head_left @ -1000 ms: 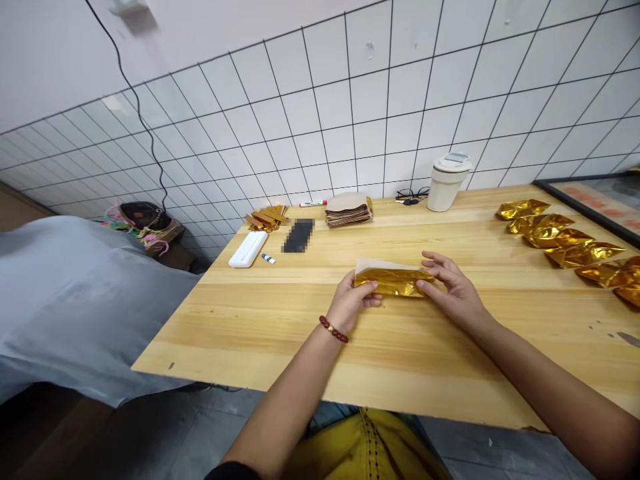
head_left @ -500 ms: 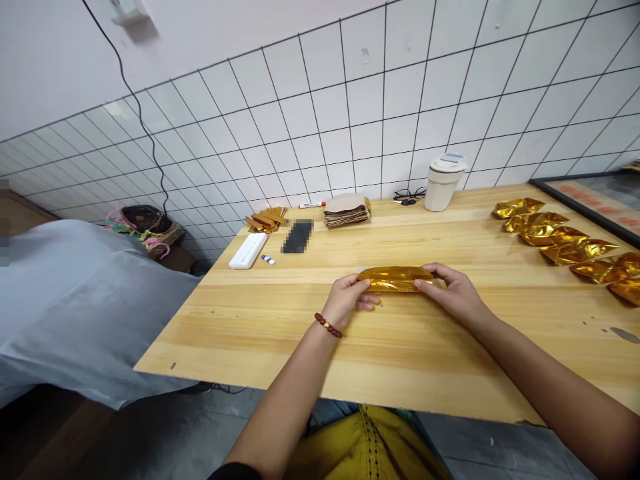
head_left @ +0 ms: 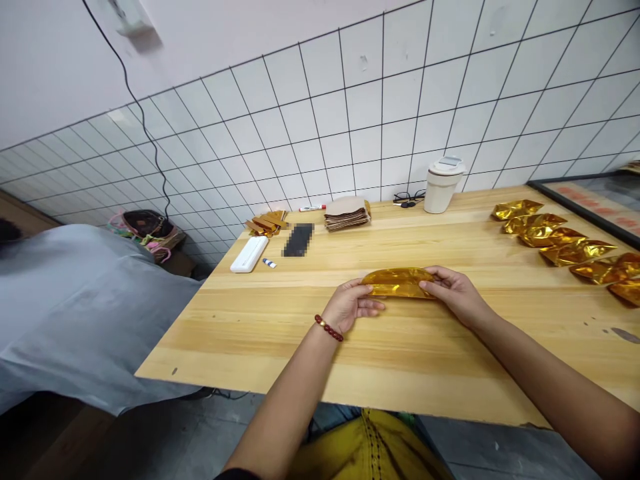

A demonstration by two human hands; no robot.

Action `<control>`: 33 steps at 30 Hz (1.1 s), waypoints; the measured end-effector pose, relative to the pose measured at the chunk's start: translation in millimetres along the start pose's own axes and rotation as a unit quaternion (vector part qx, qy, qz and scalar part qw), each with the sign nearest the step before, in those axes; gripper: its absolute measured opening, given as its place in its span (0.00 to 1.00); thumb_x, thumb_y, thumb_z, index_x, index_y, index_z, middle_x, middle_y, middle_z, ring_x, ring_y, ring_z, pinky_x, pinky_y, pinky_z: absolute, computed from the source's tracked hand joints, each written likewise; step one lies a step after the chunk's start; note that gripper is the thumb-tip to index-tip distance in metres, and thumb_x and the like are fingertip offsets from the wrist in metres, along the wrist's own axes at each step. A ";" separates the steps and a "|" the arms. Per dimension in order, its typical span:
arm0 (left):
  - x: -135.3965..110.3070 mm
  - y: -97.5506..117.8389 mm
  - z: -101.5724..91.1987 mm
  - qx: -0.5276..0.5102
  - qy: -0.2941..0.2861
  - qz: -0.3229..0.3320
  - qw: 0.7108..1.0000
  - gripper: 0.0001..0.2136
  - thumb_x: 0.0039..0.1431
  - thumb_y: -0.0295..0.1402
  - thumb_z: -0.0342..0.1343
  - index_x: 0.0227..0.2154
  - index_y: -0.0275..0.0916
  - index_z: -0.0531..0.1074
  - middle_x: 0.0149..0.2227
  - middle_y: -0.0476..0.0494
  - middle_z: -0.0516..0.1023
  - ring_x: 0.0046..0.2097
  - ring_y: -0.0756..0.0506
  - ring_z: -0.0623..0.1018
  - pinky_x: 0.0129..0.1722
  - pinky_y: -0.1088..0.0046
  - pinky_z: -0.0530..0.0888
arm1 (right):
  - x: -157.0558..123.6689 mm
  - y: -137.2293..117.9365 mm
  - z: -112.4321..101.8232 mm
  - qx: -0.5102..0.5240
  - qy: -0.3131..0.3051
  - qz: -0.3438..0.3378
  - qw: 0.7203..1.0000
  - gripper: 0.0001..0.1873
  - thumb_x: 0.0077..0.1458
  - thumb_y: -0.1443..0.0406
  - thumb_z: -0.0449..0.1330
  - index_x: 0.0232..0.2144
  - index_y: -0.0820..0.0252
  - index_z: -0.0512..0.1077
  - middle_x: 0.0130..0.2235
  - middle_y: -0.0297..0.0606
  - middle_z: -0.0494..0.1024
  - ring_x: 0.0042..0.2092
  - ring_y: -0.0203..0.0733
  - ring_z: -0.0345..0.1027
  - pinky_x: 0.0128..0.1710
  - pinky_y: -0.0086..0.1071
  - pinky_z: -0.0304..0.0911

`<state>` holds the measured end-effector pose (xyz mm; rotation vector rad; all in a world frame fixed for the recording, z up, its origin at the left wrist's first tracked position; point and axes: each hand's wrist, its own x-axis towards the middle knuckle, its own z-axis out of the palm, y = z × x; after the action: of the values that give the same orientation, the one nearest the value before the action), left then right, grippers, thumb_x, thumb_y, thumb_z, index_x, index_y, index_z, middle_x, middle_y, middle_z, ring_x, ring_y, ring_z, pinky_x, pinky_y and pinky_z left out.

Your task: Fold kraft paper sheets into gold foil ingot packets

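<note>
A shiny gold foil paper (head_left: 397,283), rolled or folded into a long curved shape, is held just over the wooden table. My left hand (head_left: 350,303), with a beaded bracelet on the wrist, pinches its left end between thumb and fingers. At the right end my right hand (head_left: 453,290) grips it, thumb in front and fingers behind. Several folded gold foil pieces (head_left: 575,253) lie in a slanting row at the right. A stack of brown-backed paper sheets (head_left: 347,215) sits toward the wall.
Along the back of the wooden table (head_left: 280,333) are gold strips (head_left: 266,224), a marker (head_left: 313,208), glasses (head_left: 410,198) and a lidded cup (head_left: 443,185). A white case (head_left: 249,255), glue stick (head_left: 269,263) and blurred dark object (head_left: 299,240) lie left. Another person (head_left: 90,307) sits beyond the left edge.
The foil's lower face has tilted and now looks smoother and more evenly curved, its bright crease less marked. Both hands keep their hold in nearly the same place.
</note>
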<state>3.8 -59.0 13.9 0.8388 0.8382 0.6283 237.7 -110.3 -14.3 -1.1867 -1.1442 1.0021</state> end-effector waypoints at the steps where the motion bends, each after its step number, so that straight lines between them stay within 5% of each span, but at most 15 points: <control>1: 0.7 -0.8 -0.2 0.004 0.010 0.004 1.000 0.16 0.49 0.29 0.63 0.42 0.34 0.72 0.36 0.39 0.80 0.29 0.45 0.82 0.25 0.76 0.76 | -0.1 -0.2 -0.6 -0.003 -0.010 0.001 1.000 0.23 0.41 0.50 0.71 0.36 0.55 0.76 0.36 0.36 0.80 0.38 0.43 0.74 0.39 0.35 0.71; 6: 2.5 -2.3 -10.2 0.170 0.037 0.058 0.983 0.15 0.49 0.35 0.65 0.39 0.35 0.75 0.34 0.41 0.79 0.30 0.47 0.80 0.27 0.75 0.75 | -1.9 2.8 -2.6 -0.090 -0.063 -0.011 0.994 0.21 0.47 0.48 0.67 0.36 0.58 0.77 0.38 0.40 0.80 0.40 0.47 0.73 0.40 0.37 0.70; 10: 2.6 -0.7 -21.8 0.400 0.119 0.258 0.871 0.18 0.42 0.31 0.69 0.39 0.39 0.79 0.47 0.38 0.76 0.49 0.41 0.76 0.49 0.64 0.74 | -6.6 -0.4 1.5 -0.173 -0.126 -0.033 0.976 0.17 0.54 0.51 0.62 0.36 0.58 0.77 0.39 0.40 0.80 0.40 0.49 0.73 0.42 0.38 0.69; 12: 2.5 0.6 -24.1 0.463 0.108 0.300 0.827 0.17 0.41 0.29 0.68 0.39 0.40 0.79 0.50 0.38 0.74 0.54 0.40 0.73 0.56 0.60 0.69 | -8.4 -3.1 4.2 -0.200 -0.142 -0.044 0.968 0.16 0.54 0.54 0.62 0.39 0.58 0.77 0.41 0.40 0.80 0.42 0.49 0.74 0.44 0.39 0.69; 15: 1.4 1.1 -21.9 0.510 0.063 0.296 0.805 0.16 0.43 0.28 0.67 0.39 0.41 0.79 0.43 0.42 0.78 0.48 0.42 0.76 0.55 0.60 0.68 | -8.7 -4.0 5.6 -0.254 -0.134 -0.071 0.955 0.20 0.51 0.59 0.64 0.46 0.57 0.75 0.47 0.40 0.79 0.45 0.50 0.74 0.48 0.40 0.69; 18: -1.0 -2.2 -14.7 0.551 0.084 0.310 0.771 0.16 0.43 0.30 0.67 0.39 0.43 0.78 0.42 0.45 0.79 0.48 0.42 0.74 0.56 0.57 0.65 | -7.3 -1.0 4.2 -0.305 -0.113 -0.099 0.940 0.24 0.49 0.61 0.64 0.51 0.56 0.72 0.49 0.40 0.78 0.47 0.50 0.74 0.50 0.41 0.69; 24: -6.2 -16.4 -0.7 0.637 0.111 0.334 0.686 0.10 0.43 0.35 0.67 0.32 0.46 0.77 0.44 0.48 0.77 0.60 0.36 0.65 0.64 0.44 0.42 | -3.9 4.3 1.1 -0.333 -0.112 -0.132 0.927 0.19 0.49 0.65 0.61 0.46 0.56 0.75 0.46 0.40 0.80 0.45 0.50 0.75 0.47 0.41 0.71; 33: -11.2 -18.2 2.2 0.679 0.055 0.380 0.625 0.07 0.50 0.30 0.59 0.32 0.46 0.77 0.50 0.47 0.75 0.63 0.38 0.62 0.64 0.46 0.35 | 0.2 2.5 -5.6 -0.291 -0.168 -0.150 0.930 0.10 0.49 0.69 0.57 0.34 0.56 0.76 0.35 0.36 0.80 0.35 0.41 0.74 0.38 0.33 0.69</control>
<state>2.5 -78.0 3.9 2.6902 0.9971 0.7037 243.3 -110.7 -16.7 -1.2633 -1.9277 0.6546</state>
